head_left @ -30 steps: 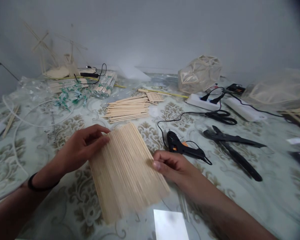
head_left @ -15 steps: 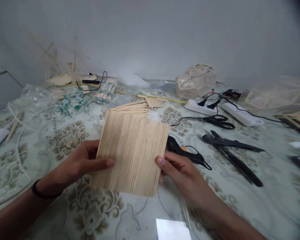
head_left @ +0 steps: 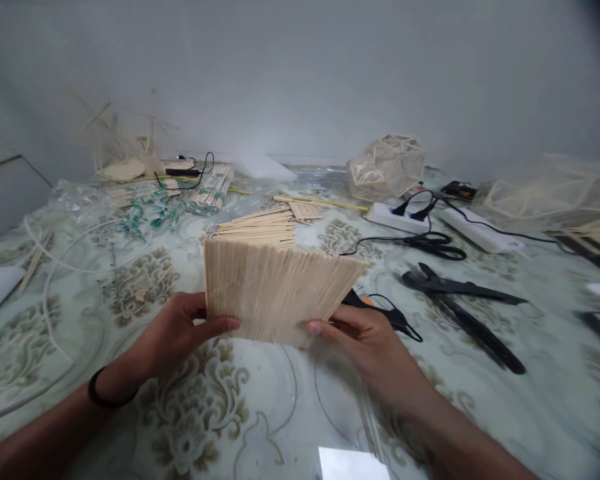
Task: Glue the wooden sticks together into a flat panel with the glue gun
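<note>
A pale panel of wooden sticks (head_left: 275,290) laid side by side is held up over the table, tilted so that it looks foreshortened. My left hand (head_left: 180,333) grips its lower left edge, thumb on the near face and fingers behind. On the lower right edge my right hand (head_left: 355,333) pinches it the same way. Just beyond the panel lie several loose wooden sticks (head_left: 257,227) and a small stick piece (head_left: 306,211). A black glue gun (head_left: 387,310) is partly hidden behind the panel and my right hand.
On the right lie black pliers-like cutters (head_left: 460,303), scissors (head_left: 437,245) and a white power strip (head_left: 397,217) with plugs. Stick-frame models (head_left: 387,167) stand at the back. Packaged sticks (head_left: 214,190) and a white cable (head_left: 47,313) are on the left.
The panel has tipped, so its face now looks shorter and its top edge wider. Both hands still hold it, and the left has shifted slightly right.
</note>
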### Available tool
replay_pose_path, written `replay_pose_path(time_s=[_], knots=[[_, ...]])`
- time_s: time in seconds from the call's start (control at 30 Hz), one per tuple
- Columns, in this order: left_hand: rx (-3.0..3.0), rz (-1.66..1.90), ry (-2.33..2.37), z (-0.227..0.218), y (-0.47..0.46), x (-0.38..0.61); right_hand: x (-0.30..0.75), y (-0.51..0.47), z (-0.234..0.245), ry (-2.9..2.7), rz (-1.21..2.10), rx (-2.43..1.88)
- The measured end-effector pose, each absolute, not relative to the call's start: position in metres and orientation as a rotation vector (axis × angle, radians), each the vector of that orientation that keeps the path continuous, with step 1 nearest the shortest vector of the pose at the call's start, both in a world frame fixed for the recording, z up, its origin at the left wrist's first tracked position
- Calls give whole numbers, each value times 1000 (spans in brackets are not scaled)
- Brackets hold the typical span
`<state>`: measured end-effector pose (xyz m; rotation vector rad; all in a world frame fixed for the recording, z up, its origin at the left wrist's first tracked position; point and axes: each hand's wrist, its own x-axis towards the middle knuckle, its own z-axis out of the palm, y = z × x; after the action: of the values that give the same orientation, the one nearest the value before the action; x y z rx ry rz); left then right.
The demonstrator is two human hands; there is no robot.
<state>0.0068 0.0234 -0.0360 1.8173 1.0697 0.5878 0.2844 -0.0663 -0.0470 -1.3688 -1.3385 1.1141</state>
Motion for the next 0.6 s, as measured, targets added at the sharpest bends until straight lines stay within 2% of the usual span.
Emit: replay_pose_path(time_s=[0.27,0.6], knots=[[2126,513,1041,-42,28,6,287,-60,-55,-1692,915,-1489],[2246,526,967,-34,30,2,288,-61,-53,-1572,919,-1451]])
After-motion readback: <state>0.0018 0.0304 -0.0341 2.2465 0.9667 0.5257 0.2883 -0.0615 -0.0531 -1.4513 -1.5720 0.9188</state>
